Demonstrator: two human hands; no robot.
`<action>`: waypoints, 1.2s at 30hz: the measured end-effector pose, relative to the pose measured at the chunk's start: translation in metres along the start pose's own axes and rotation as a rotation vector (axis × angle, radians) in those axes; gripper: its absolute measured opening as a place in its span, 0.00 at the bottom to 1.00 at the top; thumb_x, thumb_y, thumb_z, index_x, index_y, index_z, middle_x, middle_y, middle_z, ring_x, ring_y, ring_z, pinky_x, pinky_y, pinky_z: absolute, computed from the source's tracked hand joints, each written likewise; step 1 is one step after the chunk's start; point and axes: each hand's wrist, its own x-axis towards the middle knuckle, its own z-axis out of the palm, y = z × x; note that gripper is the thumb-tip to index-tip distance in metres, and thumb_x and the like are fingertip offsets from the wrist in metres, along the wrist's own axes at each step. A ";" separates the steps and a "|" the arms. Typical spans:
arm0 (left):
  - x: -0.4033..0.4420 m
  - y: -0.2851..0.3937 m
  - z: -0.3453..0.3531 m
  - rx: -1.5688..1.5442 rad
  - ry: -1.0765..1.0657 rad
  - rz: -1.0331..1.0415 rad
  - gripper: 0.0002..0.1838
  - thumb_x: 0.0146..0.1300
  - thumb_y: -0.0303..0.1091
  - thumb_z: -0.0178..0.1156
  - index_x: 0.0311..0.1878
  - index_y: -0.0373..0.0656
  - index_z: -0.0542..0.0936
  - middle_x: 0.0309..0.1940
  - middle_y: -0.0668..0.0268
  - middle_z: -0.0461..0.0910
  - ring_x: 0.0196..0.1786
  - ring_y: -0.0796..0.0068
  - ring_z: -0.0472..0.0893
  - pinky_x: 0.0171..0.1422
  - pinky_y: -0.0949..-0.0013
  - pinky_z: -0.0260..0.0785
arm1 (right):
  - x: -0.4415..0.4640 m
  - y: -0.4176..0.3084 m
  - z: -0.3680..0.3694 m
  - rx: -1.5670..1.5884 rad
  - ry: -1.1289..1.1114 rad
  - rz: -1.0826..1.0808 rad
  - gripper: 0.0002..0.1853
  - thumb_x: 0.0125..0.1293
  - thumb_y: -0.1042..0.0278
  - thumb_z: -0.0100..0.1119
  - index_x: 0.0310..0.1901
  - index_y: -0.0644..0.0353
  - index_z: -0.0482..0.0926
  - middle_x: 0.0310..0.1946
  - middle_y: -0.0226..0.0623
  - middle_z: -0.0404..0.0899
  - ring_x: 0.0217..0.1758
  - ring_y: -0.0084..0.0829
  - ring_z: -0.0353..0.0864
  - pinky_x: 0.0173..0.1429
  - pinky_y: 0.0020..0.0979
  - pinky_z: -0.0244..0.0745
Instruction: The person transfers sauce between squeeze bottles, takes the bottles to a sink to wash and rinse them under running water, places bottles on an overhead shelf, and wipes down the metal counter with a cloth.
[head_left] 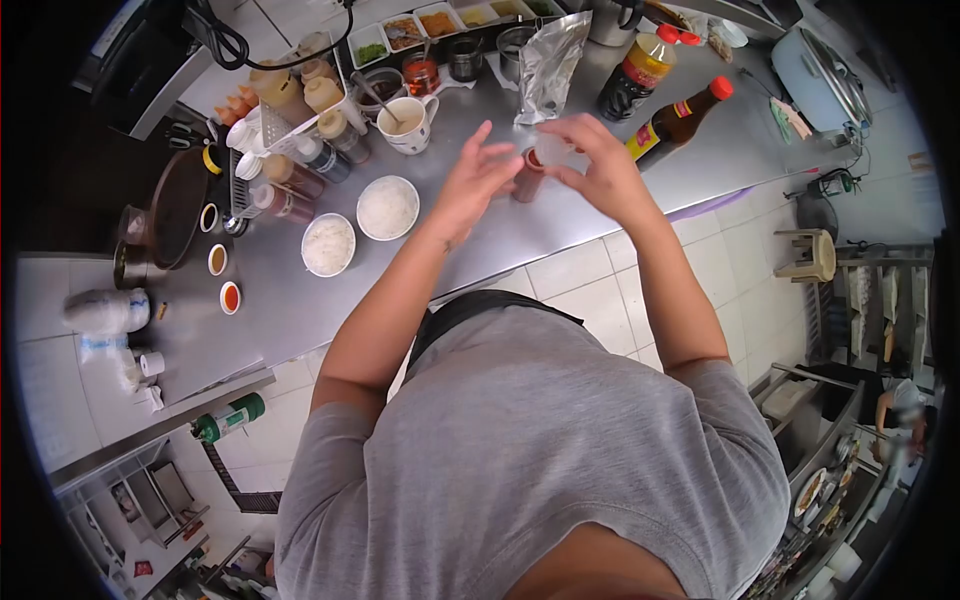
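Observation:
A small squeeze bottle or jar with reddish-brown contents [527, 184] stands near the counter's front edge, between my hands. My left hand [474, 182] is at its left side, fingers apart and slightly blurred; I cannot tell whether the fingertips touch it. Above the bottle's top, my right hand [600, 168] curls thumb and fingers around a translucent, cup-like piece [551, 151], whose exact kind is unclear. Behind them a silver foil pouch [552, 65] stands upright. To the right is a brown sauce bottle with a red cap [685, 124].
Two bowls of rice [388, 208] sit left of my hands, with a mug holding a spoon [406, 125] behind. Several sauce bottles [290, 175] and small sauce cups [231, 297] stand farther left. A dark bottle [636, 75] and a lidded tub [818, 85] are at right.

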 end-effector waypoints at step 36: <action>0.064 -0.107 -0.002 0.507 0.002 0.162 0.30 0.49 0.36 0.73 0.56 0.40 0.74 0.45 0.61 0.81 0.45 0.72 0.80 0.48 0.69 0.74 | -0.015 0.048 0.018 -0.334 -0.227 0.200 0.35 0.58 0.41 0.62 0.52 0.70 0.75 0.49 0.54 0.78 0.54 0.47 0.77 0.58 0.38 0.70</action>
